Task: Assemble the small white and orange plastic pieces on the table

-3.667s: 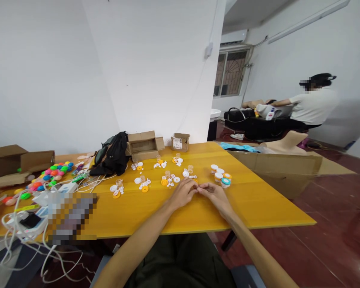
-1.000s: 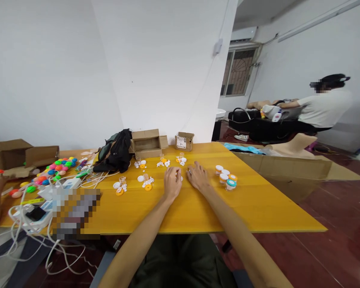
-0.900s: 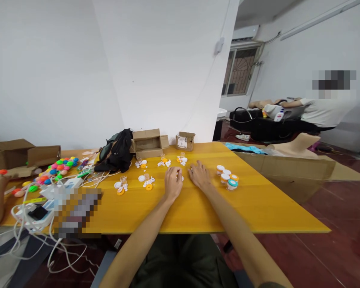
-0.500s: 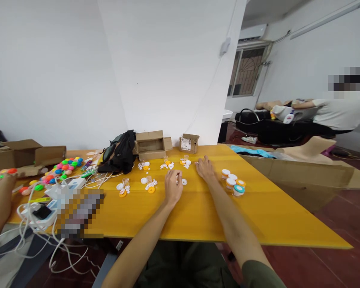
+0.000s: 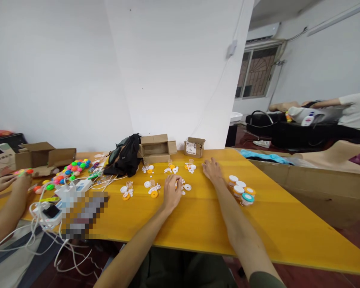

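My left hand is curled over a small pile of spotted white pieces. Its fingertips are closed together, and what they hold, if anything, is hidden. Just right of it lies a white disc-shaped lid. Farther right, my right hand rests on the yellow table with its fingers apart and nothing visible in them. Beside my right forearm stand several lidded clear jars; one has a teal lid, another an orange lid.
Similar groups of small cups, lids and pieces lie to the left and behind. Cardboard boxes and a black bag stand along the wall. White cables and a power strip lie left, near another person's arm.
The view has turned slightly left, shifting the scene rightward. My left hand has drawn a little left of the white lid, uncovering more pieces. My right hand has stayed nearly in place.
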The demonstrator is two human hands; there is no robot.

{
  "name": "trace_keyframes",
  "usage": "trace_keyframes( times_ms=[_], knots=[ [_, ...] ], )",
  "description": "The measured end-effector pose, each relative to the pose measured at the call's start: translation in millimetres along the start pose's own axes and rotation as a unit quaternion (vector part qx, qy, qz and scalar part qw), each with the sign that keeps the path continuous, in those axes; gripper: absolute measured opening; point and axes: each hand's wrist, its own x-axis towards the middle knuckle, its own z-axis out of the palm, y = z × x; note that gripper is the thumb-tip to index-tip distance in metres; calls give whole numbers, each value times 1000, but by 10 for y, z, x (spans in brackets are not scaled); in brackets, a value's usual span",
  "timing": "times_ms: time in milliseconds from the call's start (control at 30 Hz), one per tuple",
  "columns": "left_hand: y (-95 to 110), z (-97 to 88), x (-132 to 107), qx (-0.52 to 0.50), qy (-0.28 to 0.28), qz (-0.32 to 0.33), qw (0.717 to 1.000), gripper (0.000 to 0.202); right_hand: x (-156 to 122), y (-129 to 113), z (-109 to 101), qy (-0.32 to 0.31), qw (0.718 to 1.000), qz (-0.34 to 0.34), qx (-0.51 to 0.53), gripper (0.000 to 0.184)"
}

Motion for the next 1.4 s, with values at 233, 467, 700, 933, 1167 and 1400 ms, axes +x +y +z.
trace_keyframes(
  times_ms=[233,467,700,933,1167,1400],
  knots=[
    [-93,-157,-9,12,-19,15,1000,16,-31,-7,-8,70,997,-14,15,29],
    [-103,-136,-75,-1,-38,26,999,17,-34,50,36,163,984,-40,60,25],
    [-114,-115,-79,6,-61,11,998,18,-48,70,-47,229,953,9,197,32],
    [-127,-87,-88,6,-68,22,997,20,-133,75,-152,212,942,93,243,51],
    [-132,-80,-97,4,-51,34,998,18,-272,-43,-330,138,959,106,222,48],
    [-121,-82,-91,3,-73,26,997,17,-689,-179,-522,-28,999,-26,-15,23]
  ],
)
